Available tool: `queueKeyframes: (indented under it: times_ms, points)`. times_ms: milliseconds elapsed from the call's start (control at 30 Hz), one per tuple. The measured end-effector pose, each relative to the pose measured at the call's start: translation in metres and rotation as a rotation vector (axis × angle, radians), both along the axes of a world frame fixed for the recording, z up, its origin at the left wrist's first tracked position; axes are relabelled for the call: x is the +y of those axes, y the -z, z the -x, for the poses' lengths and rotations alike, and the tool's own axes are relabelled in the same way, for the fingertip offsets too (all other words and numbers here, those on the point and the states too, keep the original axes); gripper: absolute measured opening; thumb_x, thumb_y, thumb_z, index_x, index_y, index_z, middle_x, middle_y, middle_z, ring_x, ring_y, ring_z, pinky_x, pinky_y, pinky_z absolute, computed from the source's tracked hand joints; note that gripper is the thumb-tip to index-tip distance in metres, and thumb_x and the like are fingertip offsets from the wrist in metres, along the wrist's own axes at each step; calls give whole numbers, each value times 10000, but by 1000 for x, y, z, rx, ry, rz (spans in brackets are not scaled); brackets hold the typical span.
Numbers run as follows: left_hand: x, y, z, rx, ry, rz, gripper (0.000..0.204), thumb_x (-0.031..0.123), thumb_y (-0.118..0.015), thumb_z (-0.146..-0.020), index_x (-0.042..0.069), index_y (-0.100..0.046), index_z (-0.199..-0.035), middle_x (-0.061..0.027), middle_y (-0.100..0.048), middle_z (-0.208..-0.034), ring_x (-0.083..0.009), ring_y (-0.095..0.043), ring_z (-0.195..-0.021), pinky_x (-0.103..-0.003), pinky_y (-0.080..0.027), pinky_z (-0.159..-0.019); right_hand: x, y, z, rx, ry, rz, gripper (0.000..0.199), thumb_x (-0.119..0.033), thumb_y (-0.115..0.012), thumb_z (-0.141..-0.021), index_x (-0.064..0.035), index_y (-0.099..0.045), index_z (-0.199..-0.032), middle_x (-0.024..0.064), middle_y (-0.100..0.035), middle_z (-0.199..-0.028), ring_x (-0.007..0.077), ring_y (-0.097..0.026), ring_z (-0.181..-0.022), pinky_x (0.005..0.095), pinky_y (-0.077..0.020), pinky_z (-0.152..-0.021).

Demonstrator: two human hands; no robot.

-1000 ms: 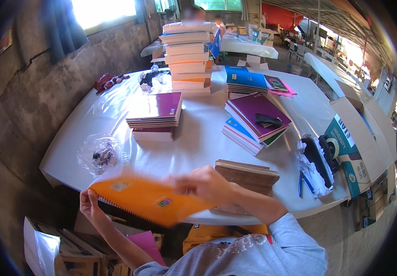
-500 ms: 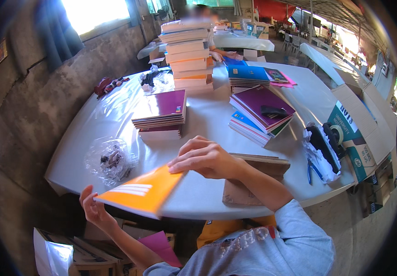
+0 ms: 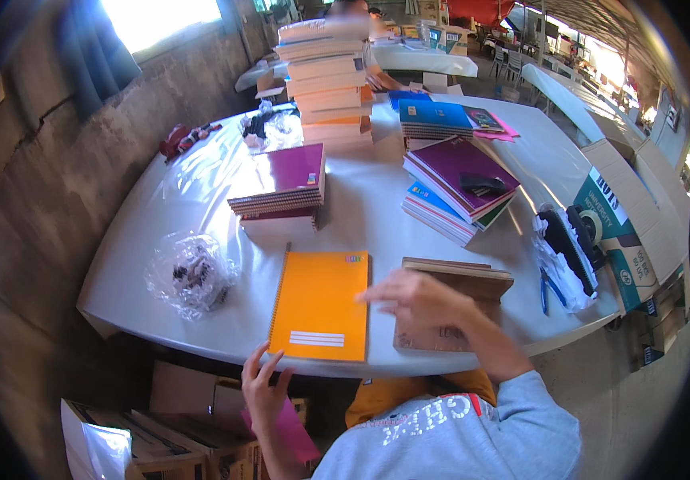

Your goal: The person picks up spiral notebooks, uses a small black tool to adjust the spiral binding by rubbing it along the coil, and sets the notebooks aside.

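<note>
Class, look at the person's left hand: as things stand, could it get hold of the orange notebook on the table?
Probably yes. The left hand is open at the table's near edge, fingertips by the lower left corner of the orange notebook, with nothing between them. The right hand hovers at the notebook's right edge, not blocking.

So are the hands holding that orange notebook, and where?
Not gripped: the orange spiral-bound notebook lies flat on the white table. The left hand touches its near left corner, and the right hand rests fingertips by its right edge.

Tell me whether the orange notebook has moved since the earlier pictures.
Yes. The orange notebook, earlier held tilted below the table's near edge, now lies flat on the white table, left of the brown stack.
</note>
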State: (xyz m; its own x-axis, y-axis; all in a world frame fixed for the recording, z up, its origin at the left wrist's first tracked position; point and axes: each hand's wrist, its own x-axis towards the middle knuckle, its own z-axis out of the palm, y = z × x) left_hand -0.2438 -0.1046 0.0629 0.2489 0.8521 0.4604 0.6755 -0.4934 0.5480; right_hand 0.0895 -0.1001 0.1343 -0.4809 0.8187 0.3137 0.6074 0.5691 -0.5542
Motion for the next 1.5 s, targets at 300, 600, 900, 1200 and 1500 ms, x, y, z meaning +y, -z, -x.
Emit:
queueKeyframes:
  times_ms: [300, 600, 900, 1200, 1500]
  points:
    - [33, 32, -118, 227, 247, 46, 520, 422, -606, -826, 180, -511, -1276, -87, -411, -1388, -312, -284, -1337, -498, -222, -1062, 13, -62, -158, 525, 289, 220, 445, -69, -644, -802, -72, -529, -1232, 92, -633, -1067, 177, -602, -967, 316, -500, -836]
    - [48, 49, -130, 387, -217, 337, 715, 618, -476, -811, 190, -392, -1378, -100, -254, -1479, -357, -146, -1374, -539, -76, -1085, 59, -2, -397, 976, 975, 164, 374, -230, -617, -838, -101, -543, -1181, 22, -612, -975, 113, -566, -794, 278, -457, -634]
    - [70, 49, -106, 505, -587, 364, 657, 540, -390, -878, 166, -320, -1413, -71, -227, -1493, -306, -164, -1376, -516, -78, -1089, 127, 32, -437, 412, 1283, 551, 384, -325, -590, -859, -123, -556, -1184, 44, -613, -891, 154, -562, -688, 339, -441, -593]
    - [80, 48, -106, 506, -638, 477, 639, 509, -351, -907, 160, -259, -1435, -56, -175, -1509, -314, -113, -1386, -514, -50, -1097, 164, 41, -417, 221, 1138, 551, 420, -361, -695, -783, 26, -669, -943, 127, -673, -858, 209, -639, -735, 345, -488, -661]
    - [79, 51, -106, 521, -648, 436, 621, 487, -369, -905, 152, -293, -1422, -56, -195, -1505, -313, -119, -1386, -539, -42, -1087, 167, 39, -415, 342, 1047, 421, 409, -176, -744, -727, 9, -625, -1072, 137, -668, -919, 222, -646, -761, 348, -489, -728]
